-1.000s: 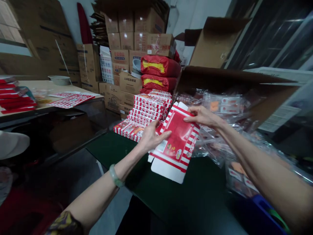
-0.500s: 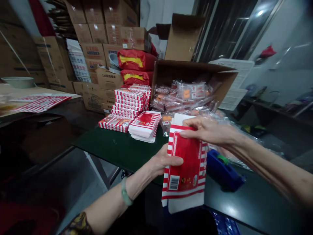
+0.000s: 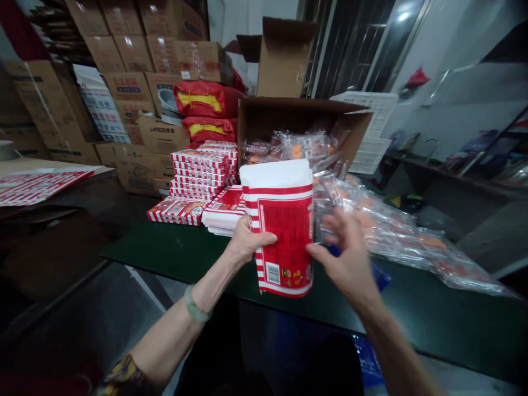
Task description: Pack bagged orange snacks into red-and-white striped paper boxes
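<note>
A red-and-white striped carton (image 3: 285,236) stands upright in front of me, its white end flap raised at the top and a barcode low on its printed face. My left hand (image 3: 246,242) grips its left side, thumb across the front. By the right edge is my right hand (image 3: 346,256), fingers apart and slightly blurred. Its thumb tip is at the carton's edge; whether they touch I cannot tell. Behind the carton lies a pile of flat striped cartons (image 3: 223,212), partly hidden. A blue tape dispenser (image 3: 379,276) is mostly covered by my right hand.
Stacked finished boxes (image 3: 198,170) stand at the back left of the green table (image 3: 181,250). An open cardboard box (image 3: 350,118) on its side spills clear packets (image 3: 383,231) rightward. Red bags (image 3: 208,100) and brown cartons (image 3: 132,91) rise behind. Another table (image 3: 99,169) stands left.
My right hand has let go of the carton's top and moved down to its right side, opening. The carton has shifted up and left, its lower flap out of sight. The view has turned right.
</note>
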Motion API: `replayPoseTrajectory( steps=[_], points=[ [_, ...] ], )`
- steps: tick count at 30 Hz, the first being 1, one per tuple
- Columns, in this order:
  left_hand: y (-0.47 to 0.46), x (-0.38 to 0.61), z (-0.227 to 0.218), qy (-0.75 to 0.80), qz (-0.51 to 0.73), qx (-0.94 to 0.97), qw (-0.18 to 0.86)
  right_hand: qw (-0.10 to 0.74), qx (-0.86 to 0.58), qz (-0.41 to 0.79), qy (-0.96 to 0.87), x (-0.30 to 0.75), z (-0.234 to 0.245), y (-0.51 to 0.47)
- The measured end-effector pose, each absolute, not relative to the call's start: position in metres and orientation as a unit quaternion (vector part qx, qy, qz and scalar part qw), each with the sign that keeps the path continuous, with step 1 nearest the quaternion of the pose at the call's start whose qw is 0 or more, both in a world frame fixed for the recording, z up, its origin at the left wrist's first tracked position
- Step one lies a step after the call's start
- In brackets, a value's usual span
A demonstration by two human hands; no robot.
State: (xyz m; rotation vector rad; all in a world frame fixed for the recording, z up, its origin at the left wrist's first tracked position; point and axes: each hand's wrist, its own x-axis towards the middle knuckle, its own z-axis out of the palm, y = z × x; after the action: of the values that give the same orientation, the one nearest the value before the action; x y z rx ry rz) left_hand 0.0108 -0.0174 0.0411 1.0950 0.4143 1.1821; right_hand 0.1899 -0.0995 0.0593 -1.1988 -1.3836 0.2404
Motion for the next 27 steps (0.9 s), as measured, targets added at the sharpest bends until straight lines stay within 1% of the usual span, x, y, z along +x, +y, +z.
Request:
replayPoseTrajectory(
  steps=[1,2,3,4,7,9,11,13,14,16,18,20,23,27],
  points=[
    [-0.016,0.012,0.038,0.181,0.526,0.487,0.673,0.589,-0.514,0.207,-0.588,0.186,0.049,-0.097],
    [-0.013,0.013,0.035,0.182,0.530,0.490,0.668,0.579,-0.507,0.283,-0.573,0.181,0.041,-0.094],
    [-0.011,0.014,0.031,0.188,0.536,0.494,0.658,0.580,-0.502,0.322,-0.555,0.177,0.035,-0.091],
    [-0.007,0.015,0.027,0.199,0.546,0.499,0.643,0.586,-0.501,0.327,-0.547,0.173,0.031,-0.088],
    [0.005,0.016,0.016,0.232,0.562,0.522,0.598,0.626,-0.517,0.282,-0.511,0.166,0.023,-0.081],
    [0.013,0.015,0.011,0.242,0.544,0.537,0.598,0.651,-0.505,0.325,-0.465,0.165,0.017,-0.077],
    [0.020,0.015,0.007,0.258,0.504,0.542,0.622,0.664,-0.488,0.389,-0.412,0.164,0.007,-0.074],
    [0.027,0.017,0.001,0.278,0.461,0.537,0.650,0.669,-0.488,0.419,-0.374,0.163,-0.008,-0.071],
    [0.031,0.018,-0.003,0.286,0.447,0.535,0.657,0.673,-0.496,0.410,-0.364,0.162,-0.017,-0.069],
    [0.039,0.021,-0.012,0.296,0.437,0.550,0.647,0.686,-0.523,0.352,-0.363,0.161,-0.036,-0.064],
    [0.045,0.023,-0.020,0.299,0.436,0.587,0.613,0.694,-0.545,0.281,-0.378,0.162,-0.054,-0.058],
    [0.049,0.022,-0.023,0.294,0.433,0.624,0.580,0.693,-0.553,0.242,-0.393,0.165,-0.063,-0.052],
    [0.046,0.016,-0.019,0.269,0.420,0.669,0.551,0.713,-0.512,0.206,-0.433,0.174,-0.052,-0.048],
    [0.029,-0.001,-0.016,0.239,0.405,0.699,0.539,0.746,-0.441,0.096,-0.490,0.175,-0.022,-0.054]
  ],
)
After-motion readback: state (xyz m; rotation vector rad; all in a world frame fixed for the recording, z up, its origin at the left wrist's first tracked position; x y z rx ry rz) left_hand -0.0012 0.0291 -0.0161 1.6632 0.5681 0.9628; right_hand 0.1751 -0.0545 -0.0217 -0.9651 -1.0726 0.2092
